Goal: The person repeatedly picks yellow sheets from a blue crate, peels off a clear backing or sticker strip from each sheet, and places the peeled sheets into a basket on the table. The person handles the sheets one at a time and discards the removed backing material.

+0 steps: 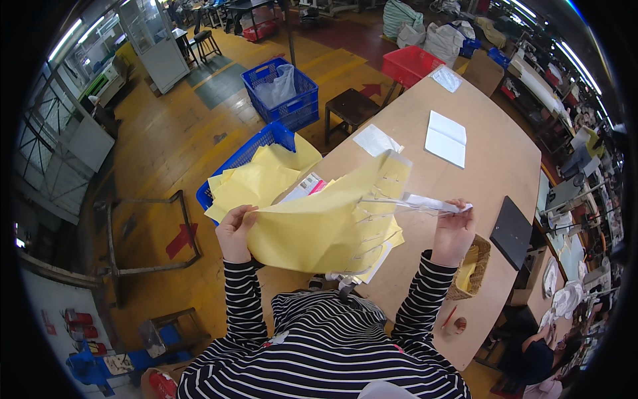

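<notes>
Head view: where is the yellow sheet [312,226]?

Stretched between both hands, in front of the torso, over the near left edge of the table [488,143].

How far along is it?

Midway through this one, I'd judge. A row of short marks runs along its right end, and a white strip [425,202] reaches from there to the right hand [454,229]. Whether the strip is attached, I can't tell.

And what's left?

More yellow sheets [256,178] lie heaped in a blue crate [247,147]; finished or waiting, I can't say.

The hands?

Forearms spread apart, hands raised. The left hand [235,231] pinches the sheet's left edge, thumb against fingers; the right pinches the strip's far end, near the wicker basket [486,256].
</notes>
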{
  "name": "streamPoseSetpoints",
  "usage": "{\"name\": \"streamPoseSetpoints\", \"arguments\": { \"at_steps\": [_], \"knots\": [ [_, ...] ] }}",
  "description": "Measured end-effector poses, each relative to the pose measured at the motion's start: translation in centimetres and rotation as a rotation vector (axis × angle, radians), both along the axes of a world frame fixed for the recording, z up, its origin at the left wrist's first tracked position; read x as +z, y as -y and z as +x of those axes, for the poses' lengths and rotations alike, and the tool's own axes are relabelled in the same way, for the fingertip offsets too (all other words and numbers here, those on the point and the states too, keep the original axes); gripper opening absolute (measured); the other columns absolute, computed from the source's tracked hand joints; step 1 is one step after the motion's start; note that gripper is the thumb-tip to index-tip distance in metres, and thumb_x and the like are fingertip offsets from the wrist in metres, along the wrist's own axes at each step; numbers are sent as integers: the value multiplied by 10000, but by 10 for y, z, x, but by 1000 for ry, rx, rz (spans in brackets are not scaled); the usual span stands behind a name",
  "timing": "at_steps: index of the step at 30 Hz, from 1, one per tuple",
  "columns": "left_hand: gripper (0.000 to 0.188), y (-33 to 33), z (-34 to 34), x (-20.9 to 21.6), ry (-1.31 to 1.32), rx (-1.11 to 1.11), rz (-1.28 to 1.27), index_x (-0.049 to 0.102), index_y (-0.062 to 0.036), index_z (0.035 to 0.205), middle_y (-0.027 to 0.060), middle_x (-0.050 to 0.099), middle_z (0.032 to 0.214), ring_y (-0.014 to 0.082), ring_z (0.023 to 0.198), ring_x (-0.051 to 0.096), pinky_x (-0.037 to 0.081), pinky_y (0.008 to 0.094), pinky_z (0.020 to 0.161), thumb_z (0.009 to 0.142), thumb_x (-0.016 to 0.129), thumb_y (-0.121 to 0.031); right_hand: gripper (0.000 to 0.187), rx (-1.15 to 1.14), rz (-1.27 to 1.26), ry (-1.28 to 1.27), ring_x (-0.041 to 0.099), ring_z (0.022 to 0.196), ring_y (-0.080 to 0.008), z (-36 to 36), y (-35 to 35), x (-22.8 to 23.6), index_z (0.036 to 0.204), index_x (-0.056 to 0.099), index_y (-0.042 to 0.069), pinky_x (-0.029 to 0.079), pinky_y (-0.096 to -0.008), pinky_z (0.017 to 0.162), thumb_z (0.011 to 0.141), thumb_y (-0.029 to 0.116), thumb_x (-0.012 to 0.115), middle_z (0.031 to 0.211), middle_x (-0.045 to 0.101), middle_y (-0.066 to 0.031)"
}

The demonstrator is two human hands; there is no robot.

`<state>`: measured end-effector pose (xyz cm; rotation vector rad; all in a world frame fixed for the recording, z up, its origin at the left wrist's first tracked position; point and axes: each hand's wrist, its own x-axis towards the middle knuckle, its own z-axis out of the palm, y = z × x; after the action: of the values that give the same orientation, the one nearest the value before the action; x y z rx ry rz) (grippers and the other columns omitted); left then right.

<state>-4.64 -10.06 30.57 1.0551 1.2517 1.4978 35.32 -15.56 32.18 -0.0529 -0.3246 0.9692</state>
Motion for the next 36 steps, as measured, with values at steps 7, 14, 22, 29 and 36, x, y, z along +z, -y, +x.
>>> {"name": "streamPoseSetpoints", "arguments": {
  "at_steps": [7, 14, 22, 29, 36],
  "knots": [
    [160, 1, -11, -7, 140, 4, 58, 624, 32, 1006, 80, 679, 923, 110, 802, 621, 470, 220, 737, 848, 629, 9, 166, -150, -35, -40, 504, 829, -185, 35, 9, 8, 872, 503, 9, 449, -325, 826, 962, 109, 406, 849, 507, -73],
    [154, -5, -17, -22, 192, 85, 62, 621, 35, 1004, 62, 671, 898, 107, 789, 615, 471, 213, 718, 851, 616, 24, 154, -284, 37, -179, 498, 768, -194, 78, 20, 4, 824, 497, -4, 454, -293, 751, 951, 68, 447, 795, 503, -79],
    [140, -7, -44, -21, 73, 200, 36, 626, 35, 1012, 56, 668, 880, 96, 750, 611, 484, 209, 672, 881, 599, -6, 198, -530, 20, 42, 481, 740, -171, 114, 45, 3, 837, 505, 16, 438, -276, 680, 965, 164, 474, 802, 514, -68],
    [112, -6, -36, -8, 135, 51, 140, 604, 23, 986, 105, 665, 979, 138, 819, 624, 493, 258, 774, 888, 556, 1, 328, -606, -189, 439, 507, 776, -150, 10, 24, 25, 1078, 544, 48, 416, -282, 659, 936, 343, 556, 897, 552, -52],
    [134, -1, -26, 4, -34, 154, 112, 636, 46, 910, 118, 681, 941, 150, 844, 624, 471, 259, 815, 853, 515, 37, 155, -461, -607, 1397, 565, 646, -146, -69, 21, -1, 881, 627, -26, 445, -279, 612, 882, 125, 595, 728, 624, -77]
  ]
}}
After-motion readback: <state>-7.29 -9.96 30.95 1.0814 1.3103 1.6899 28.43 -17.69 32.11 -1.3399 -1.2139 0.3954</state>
